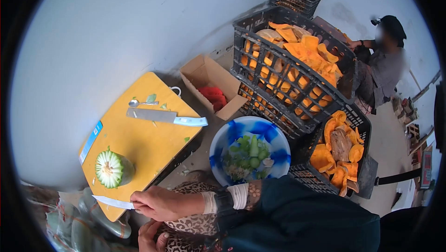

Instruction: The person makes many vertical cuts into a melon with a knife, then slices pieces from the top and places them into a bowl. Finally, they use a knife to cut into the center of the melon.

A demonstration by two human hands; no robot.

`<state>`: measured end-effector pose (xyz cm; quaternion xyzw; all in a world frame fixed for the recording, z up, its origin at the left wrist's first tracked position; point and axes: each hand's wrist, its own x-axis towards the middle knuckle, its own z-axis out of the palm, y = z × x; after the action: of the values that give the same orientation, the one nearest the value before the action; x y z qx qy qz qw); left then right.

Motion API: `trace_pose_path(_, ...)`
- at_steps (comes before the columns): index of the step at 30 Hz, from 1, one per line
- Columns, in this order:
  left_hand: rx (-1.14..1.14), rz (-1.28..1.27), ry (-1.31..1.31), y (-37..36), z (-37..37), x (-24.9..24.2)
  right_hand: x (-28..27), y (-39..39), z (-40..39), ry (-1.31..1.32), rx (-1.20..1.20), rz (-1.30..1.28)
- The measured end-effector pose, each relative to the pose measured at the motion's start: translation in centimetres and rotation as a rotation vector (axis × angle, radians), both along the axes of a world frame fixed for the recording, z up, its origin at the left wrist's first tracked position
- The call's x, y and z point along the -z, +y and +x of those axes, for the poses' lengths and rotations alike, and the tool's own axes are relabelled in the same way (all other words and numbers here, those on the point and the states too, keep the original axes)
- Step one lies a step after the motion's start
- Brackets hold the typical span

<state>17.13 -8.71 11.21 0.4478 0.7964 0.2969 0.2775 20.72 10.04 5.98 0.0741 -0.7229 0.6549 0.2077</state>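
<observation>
Right hand (158, 203) clamped on a knife (113, 202) at the cutting board (139, 143) edge. Left hand (151, 237) just below, grip unclear. Cut squash (113, 169) just beyond; cleaver (165, 117), blue bowl (274, 138), crates (260, 52) farther off.

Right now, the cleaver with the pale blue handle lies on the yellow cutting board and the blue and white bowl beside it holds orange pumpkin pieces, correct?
Not quite. The cleaver with the pale blue handle does lie on the yellow cutting board, but the blue and white bowl holds green peelings and scraps, not orange pieces. The head view shows this; the orange pieces fill the black plastic crates.
</observation>
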Motion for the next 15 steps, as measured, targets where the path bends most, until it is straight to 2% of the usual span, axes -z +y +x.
trace_pose_path(3,0.058,-0.044,0.466,0.4,2.0,0.2,-0.6,-0.1,0.4,-0.057,0.015,0.138)
trace_pose_path(6,0.187,-0.071,0.662,0.8,3.7,0.8,-0.5,-0.5,0.6,-0.06,0.05,0.286)
trace_pose_path(10,0.284,-0.241,0.516,2.1,5.8,-0.1,0.4,-1.0,0.3,0.021,0.124,0.409)
trace_pose_path(15,0.28,-0.201,0.628,0.8,3.8,2.1,0.8,-0.1,0.6,0.081,0.17,0.489)
